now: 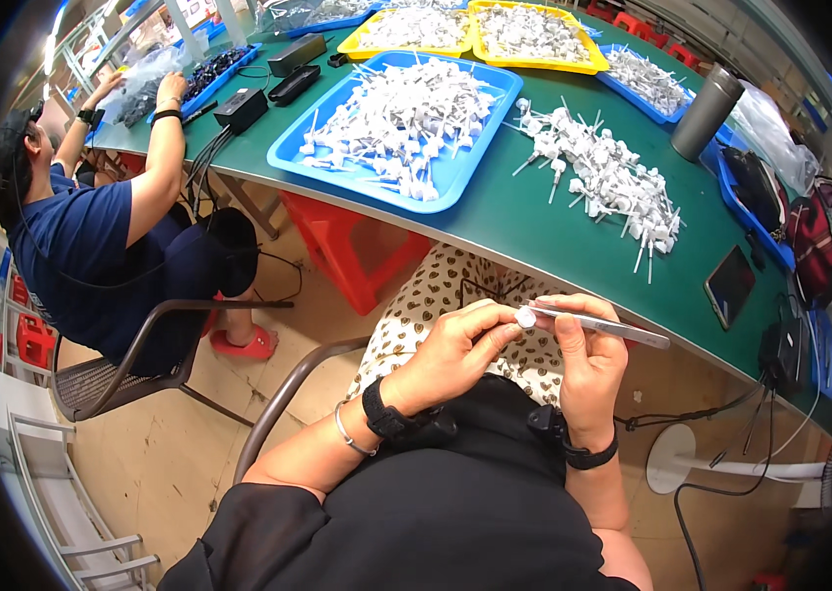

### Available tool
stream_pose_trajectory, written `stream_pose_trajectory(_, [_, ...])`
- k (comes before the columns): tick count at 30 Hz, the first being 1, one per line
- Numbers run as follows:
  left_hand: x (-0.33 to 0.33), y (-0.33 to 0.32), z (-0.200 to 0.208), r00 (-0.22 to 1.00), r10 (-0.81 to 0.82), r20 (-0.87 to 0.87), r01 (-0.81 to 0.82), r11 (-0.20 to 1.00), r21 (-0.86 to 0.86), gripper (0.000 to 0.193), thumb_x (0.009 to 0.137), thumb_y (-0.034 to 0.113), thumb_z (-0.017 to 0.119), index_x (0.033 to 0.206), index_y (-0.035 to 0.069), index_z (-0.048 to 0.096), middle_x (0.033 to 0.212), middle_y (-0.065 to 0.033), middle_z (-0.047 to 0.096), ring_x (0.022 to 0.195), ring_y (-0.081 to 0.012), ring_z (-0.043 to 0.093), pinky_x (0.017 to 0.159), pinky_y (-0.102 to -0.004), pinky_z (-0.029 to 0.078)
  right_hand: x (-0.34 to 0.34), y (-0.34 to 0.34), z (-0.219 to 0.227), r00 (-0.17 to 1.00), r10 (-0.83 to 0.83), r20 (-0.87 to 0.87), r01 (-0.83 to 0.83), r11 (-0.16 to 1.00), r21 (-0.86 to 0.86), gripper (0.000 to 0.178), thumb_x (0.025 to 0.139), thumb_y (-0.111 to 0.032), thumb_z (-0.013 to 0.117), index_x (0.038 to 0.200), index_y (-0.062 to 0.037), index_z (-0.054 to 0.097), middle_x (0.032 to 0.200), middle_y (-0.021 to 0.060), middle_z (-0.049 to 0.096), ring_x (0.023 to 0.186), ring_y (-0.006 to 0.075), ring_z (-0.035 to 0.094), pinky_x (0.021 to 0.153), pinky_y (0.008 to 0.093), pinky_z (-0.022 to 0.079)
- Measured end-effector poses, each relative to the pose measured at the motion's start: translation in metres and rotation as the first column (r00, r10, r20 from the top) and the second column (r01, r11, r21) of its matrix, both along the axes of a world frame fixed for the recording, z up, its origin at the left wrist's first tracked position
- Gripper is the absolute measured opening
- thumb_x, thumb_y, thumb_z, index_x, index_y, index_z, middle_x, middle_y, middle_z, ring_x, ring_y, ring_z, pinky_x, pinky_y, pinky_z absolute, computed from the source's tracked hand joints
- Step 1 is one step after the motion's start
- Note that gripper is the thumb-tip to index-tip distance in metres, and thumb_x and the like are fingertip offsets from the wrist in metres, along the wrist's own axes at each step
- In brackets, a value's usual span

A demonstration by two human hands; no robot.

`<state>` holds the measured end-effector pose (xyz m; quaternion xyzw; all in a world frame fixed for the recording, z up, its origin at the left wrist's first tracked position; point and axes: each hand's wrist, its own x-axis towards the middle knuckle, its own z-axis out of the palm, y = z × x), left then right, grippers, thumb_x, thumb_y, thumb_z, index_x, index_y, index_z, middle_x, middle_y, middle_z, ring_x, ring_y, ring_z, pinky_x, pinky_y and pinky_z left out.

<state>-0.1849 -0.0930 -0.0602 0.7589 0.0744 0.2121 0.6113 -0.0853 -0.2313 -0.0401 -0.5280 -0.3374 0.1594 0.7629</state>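
Observation:
Above my lap, close to the table's front edge, my left hand (pixel 455 353) pinches a small white plastic part (pixel 525 317) with a round head between thumb and fingers. My right hand (pixel 588 360) is closed around metal tweezers (pixel 623 329), their tips meeting the part and their rear end pointing right. On the green table lies a loose pile of similar white stemmed parts (pixel 603 177). A blue tray (pixel 463 179) heaped with more of them stands to its left.
Yellow trays (pixel 598 65) of white parts stand behind. At the right are a grey bottle (pixel 709 111), a phone (pixel 731 284) and a black box with cables (pixel 782 353). A co-worker (pixel 91 222) sits at the left, handling dark parts. A red stool (pixel 335 241) is under the table.

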Motion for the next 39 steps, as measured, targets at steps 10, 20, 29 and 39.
stream_pose_trajectory(10, [-0.0010,0.0003,-0.0076,0.985,0.067,0.160,-0.102,0.970,0.222,0.015,0.095,0.002,0.066,0.110,0.001,0.070,0.082,-0.0056,0.062,0.068,-0.0141,0.061,0.061,-0.0290,0.049,-0.0023,-0.0013,0.0058,0.999,-0.018,0.032,0.019,1.000,-0.019,0.017,0.100,-0.003,0.061,0.114,0.0050,0.061,0.109,0.0114,0.069,0.096,0.0158,0.067,0.086,0.0276,0.054])
stream_pose_trajectory(20, [-0.0035,-0.0013,-0.0043,0.990,0.050,0.129,-0.073,0.982,0.177,0.018,0.092,0.001,0.067,0.110,0.003,0.069,0.082,-0.0089,0.060,0.069,-0.0214,0.060,0.061,-0.0334,0.048,-0.0021,-0.0029,-0.0004,0.977,-0.062,0.202,0.082,0.992,-0.094,0.012,0.098,0.000,0.061,0.109,0.0056,0.064,0.105,0.0117,0.069,0.092,0.0171,0.070,0.081,0.0270,0.056])
stream_pose_trajectory(29, [-0.0026,-0.0014,-0.0037,0.986,0.056,0.155,-0.086,0.977,0.195,0.017,0.092,0.001,0.068,0.109,0.003,0.070,0.083,-0.0090,0.062,0.070,-0.0222,0.061,0.062,-0.0332,0.049,-0.0023,-0.0013,-0.0009,0.966,-0.065,0.249,0.092,0.991,-0.100,0.010,0.098,0.001,0.061,0.106,0.0066,0.064,0.103,0.0121,0.069,0.091,0.0181,0.071,0.081,0.0280,0.057])
stream_pose_trajectory(39, [-0.0021,-0.0002,-0.0062,0.986,0.065,0.153,-0.095,0.977,0.193,0.017,0.091,0.000,0.068,0.107,0.002,0.070,0.083,-0.0096,0.063,0.070,-0.0231,0.062,0.062,-0.0335,0.050,-0.0027,-0.0020,-0.0005,0.978,-0.068,0.200,0.088,0.992,-0.093,0.010,0.099,0.001,0.060,0.105,0.0072,0.063,0.102,0.0127,0.069,0.092,0.0194,0.072,0.082,0.0286,0.058])
